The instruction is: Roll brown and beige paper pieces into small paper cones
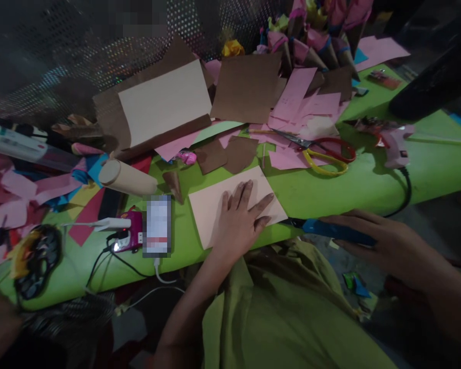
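The green tabletop (372, 192) is carrying a pale paper sheet (203, 210) near its front edge, likely light, bendable and easily creased, suiting flat pressure or an edge hold. The left hand (236, 220) is resting on it, fingers splayed, grasping nothing; the right hand (386, 239) is gripping a blue-handled tool (325, 229), its dim tip perhaps touching the sheet's corner.

In dim light, a perforated panel (100, 56) rises behind a green table (438, 159) above grey floor (441, 215)
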Available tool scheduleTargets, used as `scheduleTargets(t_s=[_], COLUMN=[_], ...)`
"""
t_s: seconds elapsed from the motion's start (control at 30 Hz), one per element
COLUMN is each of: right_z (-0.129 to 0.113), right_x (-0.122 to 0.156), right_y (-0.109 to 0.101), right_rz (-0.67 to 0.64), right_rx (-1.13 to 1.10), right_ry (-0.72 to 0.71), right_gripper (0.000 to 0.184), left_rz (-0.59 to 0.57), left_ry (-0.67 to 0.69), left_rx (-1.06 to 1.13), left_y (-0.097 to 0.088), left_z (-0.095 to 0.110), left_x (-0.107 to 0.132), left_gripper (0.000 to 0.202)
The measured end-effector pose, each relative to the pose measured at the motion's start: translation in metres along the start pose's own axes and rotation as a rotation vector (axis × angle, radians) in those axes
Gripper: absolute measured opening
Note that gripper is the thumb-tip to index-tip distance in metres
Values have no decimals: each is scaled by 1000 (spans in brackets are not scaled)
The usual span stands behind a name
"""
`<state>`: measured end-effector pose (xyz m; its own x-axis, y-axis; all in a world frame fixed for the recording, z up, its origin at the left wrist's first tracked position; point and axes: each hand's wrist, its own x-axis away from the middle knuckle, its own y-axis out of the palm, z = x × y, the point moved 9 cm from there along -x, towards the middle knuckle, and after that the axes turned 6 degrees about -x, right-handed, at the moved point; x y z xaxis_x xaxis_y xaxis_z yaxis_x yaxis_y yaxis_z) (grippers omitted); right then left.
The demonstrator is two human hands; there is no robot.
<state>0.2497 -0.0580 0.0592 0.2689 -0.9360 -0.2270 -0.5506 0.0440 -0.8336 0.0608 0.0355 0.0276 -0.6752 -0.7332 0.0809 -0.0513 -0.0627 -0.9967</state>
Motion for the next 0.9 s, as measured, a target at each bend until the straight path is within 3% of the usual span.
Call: scheduleTargets(t_s=[0.53,0.73,0.9], right_z=[-43,-44,-43], right_x=[-5,-3,-4], right_y=[37,38,36], right_rz=[-31,-2,22], right_rx=[14,72,73], right_ry=[-46,-52,-65], right_gripper=[30,30,32], left_rz=[-18,1,-36], left_ry=[-13,-4,12], left_rx=[156,395,177], left_y=[2,-7,-7], left_z=[-1,-27,-48], left_x=[-1,8,28], left_gripper=[53,55,50])
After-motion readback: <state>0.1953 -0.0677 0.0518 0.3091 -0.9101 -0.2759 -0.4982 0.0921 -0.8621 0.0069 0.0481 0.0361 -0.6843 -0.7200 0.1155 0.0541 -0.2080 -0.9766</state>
